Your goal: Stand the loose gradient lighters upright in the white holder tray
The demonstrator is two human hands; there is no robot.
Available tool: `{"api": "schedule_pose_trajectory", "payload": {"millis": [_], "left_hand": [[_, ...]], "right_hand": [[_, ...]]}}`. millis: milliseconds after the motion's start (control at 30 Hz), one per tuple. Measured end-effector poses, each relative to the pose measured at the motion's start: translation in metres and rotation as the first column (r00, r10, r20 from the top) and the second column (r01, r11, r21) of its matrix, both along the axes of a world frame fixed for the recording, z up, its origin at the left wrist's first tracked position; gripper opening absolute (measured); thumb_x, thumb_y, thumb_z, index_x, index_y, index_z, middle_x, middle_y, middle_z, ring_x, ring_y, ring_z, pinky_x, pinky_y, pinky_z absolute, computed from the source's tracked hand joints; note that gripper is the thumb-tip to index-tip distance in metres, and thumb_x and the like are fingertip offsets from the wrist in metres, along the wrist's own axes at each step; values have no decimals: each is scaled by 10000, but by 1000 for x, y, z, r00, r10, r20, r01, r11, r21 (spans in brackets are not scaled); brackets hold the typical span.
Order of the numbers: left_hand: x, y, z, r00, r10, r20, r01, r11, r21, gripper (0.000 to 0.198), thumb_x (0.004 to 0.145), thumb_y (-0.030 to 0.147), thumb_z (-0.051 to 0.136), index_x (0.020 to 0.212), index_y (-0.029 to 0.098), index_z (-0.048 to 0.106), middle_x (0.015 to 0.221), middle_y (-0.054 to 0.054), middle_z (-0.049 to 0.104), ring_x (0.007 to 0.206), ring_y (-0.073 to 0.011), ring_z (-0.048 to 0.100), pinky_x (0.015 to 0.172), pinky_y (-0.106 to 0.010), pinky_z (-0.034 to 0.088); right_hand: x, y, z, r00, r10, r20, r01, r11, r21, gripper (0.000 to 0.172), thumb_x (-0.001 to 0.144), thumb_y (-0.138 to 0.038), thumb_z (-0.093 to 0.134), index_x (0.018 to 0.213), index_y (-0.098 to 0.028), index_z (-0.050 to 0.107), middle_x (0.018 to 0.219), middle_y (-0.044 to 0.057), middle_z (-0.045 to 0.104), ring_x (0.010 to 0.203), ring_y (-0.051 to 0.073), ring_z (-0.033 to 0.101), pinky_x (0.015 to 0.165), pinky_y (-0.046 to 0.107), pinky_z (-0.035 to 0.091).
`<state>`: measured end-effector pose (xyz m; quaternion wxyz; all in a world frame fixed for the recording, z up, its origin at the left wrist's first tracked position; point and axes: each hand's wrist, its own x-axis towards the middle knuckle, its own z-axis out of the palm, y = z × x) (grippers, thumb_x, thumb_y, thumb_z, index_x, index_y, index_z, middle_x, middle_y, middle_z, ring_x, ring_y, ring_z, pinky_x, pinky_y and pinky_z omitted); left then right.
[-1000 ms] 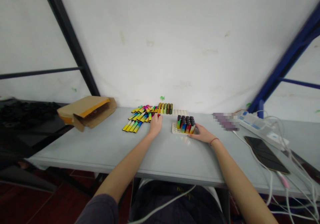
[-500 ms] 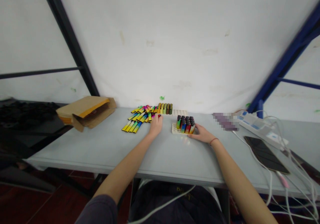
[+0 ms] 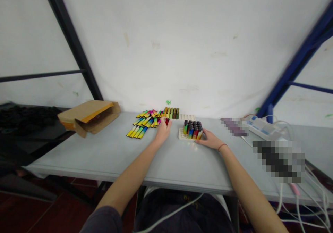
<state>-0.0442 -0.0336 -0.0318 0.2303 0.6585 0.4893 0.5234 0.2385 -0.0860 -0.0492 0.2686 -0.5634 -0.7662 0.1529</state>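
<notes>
Red lighter (image 3: 167, 121), left of the white tray (image 3: 181, 133), shows more plainly than a moment ago, pinched in the grip of the left hand (image 3: 162, 131), whose slight swing narrows the gap, as the right hand (image 3: 211, 140) clasps the tray's right end.

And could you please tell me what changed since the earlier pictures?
The left hand has shifted slightly right, and more of the red item it holds shows. The right hand stays at the right end of the white tray; the colourful pile looks unchanged.
</notes>
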Motion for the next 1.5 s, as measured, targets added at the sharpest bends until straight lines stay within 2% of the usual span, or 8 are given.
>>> {"api": "schedule_pose_trajectory", "payload": {"millis": [233,367,500,967,1233,1300,1367,1500], "left_hand": [[5,-11,13,970,-170,-175,201,964,176,242,940,313,482,1088,184,623,1089,-115,617,1109,-236,569,1024,-385,431],[9,-17,11,924,-361,-128,375,920,111,300,940,363,479,1114,191,653,1150,-111,642,1072,-218,609,874,-316,527],[18,-19,2,899,-437,-26,438,898,48,286,904,383,552,1063,178,673,1108,-97,698,1002,-212,661,859,-315,550],[27,-21,-9,903,-429,-35,428,903,-14,326,881,356,601,1165,196,589,1019,-72,724,896,-188,701,808,-318,573],[24,-23,0,875,-319,-365,405,894,190,322,953,312,493,1217,201,641,1128,-93,657,1075,-212,608,993,-356,474],[17,-20,5,878,-208,-431,311,933,184,348,960,318,485,1254,200,628,1119,-96,662,1079,-225,594,1014,-370,444],[7,-14,9,867,1,-498,90,983,159,366,968,312,458,1272,200,628,1135,-111,660,1097,-256,568,1010,-405,419],[-21,0,11,704,332,-627,-326,936,130,385,965,331,440,1280,259,650,1317,-138,581,1207,-339,459,969,-482,381]], "right_hand": [[2,2,-3,999,37,-19,-37,999,2,658,725,-513,749,1253,-167,566,1287,160,648,1168,333,607,1023,506,474],[2,3,-5,999,38,-24,-38,999,8,690,733,-504,744,1299,-162,547,1335,166,623,1228,338,583,1054,510,458],[3,4,-6,998,48,-32,-47,999,19,693,731,-502,746,1306,-172,546,1343,158,624,1230,339,586,1055,517,460],[2,4,-5,999,23,-23,-23,1000,10,678,709,-511,751,1260,-157,575,1300,175,644,1202,372,596,1035,533,471],[1,2,-3,999,36,-9,-36,999,-5,668,741,-531,722,1266,-151,559,1292,168,642,1174,346,604,1039,506,466],[1,2,-3,999,34,-18,-34,999,-2,682,732,-523,731,1283,-166,547,1321,163,626,1199,349,590,1050,513,457],[2,2,-3,999,39,-16,-39,999,-3,666,732,-523,731,1269,-171,555,1298,159,638,1176,348,599,1034,517,467],[2,2,-3,1000,26,14,-25,1000,-9,605,733,-536,731,1190,-163,600,1188,154,682,1084,335,633,972,494,505]]}}
